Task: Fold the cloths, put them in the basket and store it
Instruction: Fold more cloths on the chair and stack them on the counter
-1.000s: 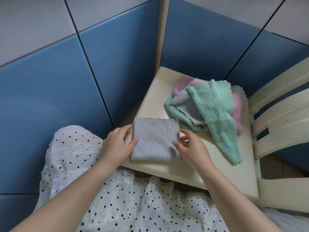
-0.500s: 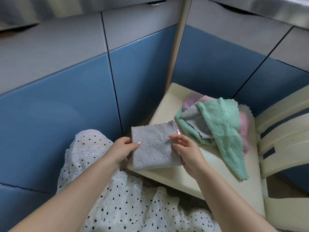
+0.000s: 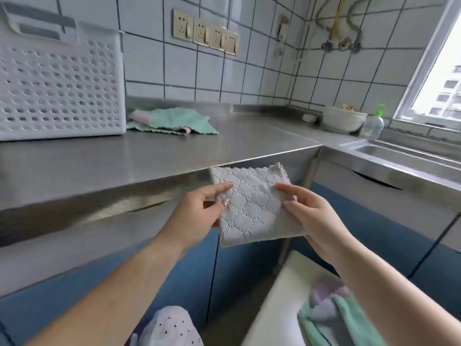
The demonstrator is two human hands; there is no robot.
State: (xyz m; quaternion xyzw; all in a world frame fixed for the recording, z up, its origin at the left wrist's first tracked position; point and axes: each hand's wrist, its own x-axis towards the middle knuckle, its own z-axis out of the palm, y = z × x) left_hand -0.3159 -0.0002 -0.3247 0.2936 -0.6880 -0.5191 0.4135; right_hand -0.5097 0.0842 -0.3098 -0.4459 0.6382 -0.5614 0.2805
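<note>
Below the steel counter [image 3: 159, 156], left hand [image 3: 199, 211] and right hand [image 3: 311, 216] pinch a folded grey cloth [image 3: 252, 206]; it likely goes next into the white basket [image 3: 59, 88].

We see a steel counter [image 3: 159, 156] running under a white tiled wall [image 3: 249, 78], with four sockets [image 3: 205, 34] at twelve o'clock. Toward two o'clock sit a white bowl [image 3: 343, 119] and a clear pump bottle [image 3: 373, 123] beside the sink [image 3: 399, 156] and window [image 3: 439, 78]. Blue cabinet doors [image 3: 389, 233] lie below.
</note>
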